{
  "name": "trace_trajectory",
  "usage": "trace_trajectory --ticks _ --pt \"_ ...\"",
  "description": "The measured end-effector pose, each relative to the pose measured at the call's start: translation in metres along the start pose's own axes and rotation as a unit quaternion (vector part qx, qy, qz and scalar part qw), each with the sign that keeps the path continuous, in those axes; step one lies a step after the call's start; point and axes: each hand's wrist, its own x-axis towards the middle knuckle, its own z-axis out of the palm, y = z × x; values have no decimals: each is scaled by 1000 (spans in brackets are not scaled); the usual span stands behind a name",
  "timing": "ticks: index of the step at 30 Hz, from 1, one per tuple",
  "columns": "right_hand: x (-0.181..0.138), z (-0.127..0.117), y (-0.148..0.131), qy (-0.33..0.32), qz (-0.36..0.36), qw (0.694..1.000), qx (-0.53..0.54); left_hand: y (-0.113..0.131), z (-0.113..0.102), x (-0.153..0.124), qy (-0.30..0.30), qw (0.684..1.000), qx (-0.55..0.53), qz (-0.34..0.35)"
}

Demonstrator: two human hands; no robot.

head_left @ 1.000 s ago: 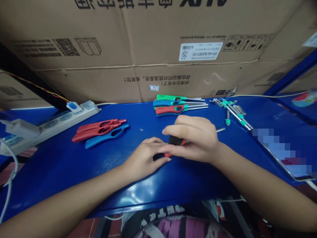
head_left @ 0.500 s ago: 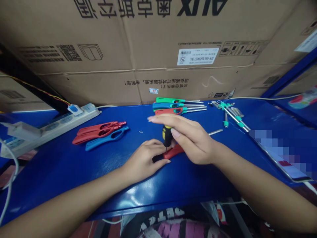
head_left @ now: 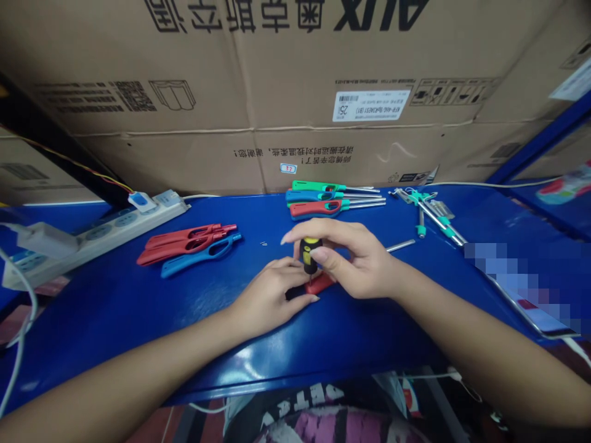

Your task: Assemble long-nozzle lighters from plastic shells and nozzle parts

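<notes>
My right hand (head_left: 353, 255) is closed around a short black-and-yellow screwdriver (head_left: 309, 257), which stands upright with its tip down at the end of a red gas lighter (head_left: 318, 283). The lighter lies on the blue tabletop, its metal tube poking out to the right beyond my right hand; its middle is hidden. With thumb and fingers on either side, my left hand (head_left: 272, 298) grips the lighter's near end. Two tiny screws (head_left: 263, 243), or similar small metal bits, rest on the tabletop left of the screwdriver.
Red handle shells (head_left: 180, 245) and a blue one (head_left: 198, 255) lie at left, near a white power strip (head_left: 115, 227). Several lighters (head_left: 316, 209) are stacked at the back before a cardboard box (head_left: 295, 92). Metal tubes with green parts (head_left: 431, 209) and a phone (head_left: 530, 295) lie right.
My right hand's fingers have curled in around the screwdriver handle, and the hand has shifted slightly. My left hand and the red lighter stay in place.
</notes>
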Motion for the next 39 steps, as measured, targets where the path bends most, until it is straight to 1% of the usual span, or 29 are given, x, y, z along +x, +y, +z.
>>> trace_trajectory --ticks 3,5,7,9,10,11,12,13,14,16,17,18,20,27,34,36,39 --pt "0 0 2 60 -27 996 -67 2 0 -2 -8 1000 24 0" --pt "1 -3 0 96 -34 991 -92 4 -2 -3 -16 999 30 0" --pt "4 -15 -4 132 -17 985 -106 6 -6 -3 -19 999 27 -2" --pt "5 -34 -7 181 8 969 -166 7 -11 -2 -22 999 39 -7" --pt "4 -47 -6 196 13 957 -216 6 -13 0 -27 998 51 -11" --pt "1 -60 -4 194 12 940 -280 5 -16 2 -33 997 64 -15" --pt "-3 -72 2 187 8 918 -351 3 -18 5 -38 996 79 -18" --pt "-8 -85 9 195 9 894 -404 1 -20 8 -42 994 94 -21" --pt "-15 -96 19 211 27 872 -440 -3 -22 11 -45 993 111 -21" --pt "-30 -114 40 267 85 836 -472 -12 -26 19 -45 989 141 -12" --pt "-37 -121 50 269 109 829 -479 -17 -27 23 -40 987 153 -4" --pt "-43 -126 59 256 127 826 -486 -22 -29 27 -37 987 157 0" --pt "-52 -135 71 247 143 822 -492 -33 -31 35 -31 986 164 1" --pt "-61 -151 83 231 152 817 -506 -59 -29 53 0 981 194 0" --pt "-71 -153 99 189 199 826 -491 -70 -27 69 11 976 216 6" --pt "-73 -154 102 161 222 828 -490 -70 -27 70 14 974 226 4" --pt "-76 -157 106 97 270 824 -489 -66 -27 69 24 968 251 -9"
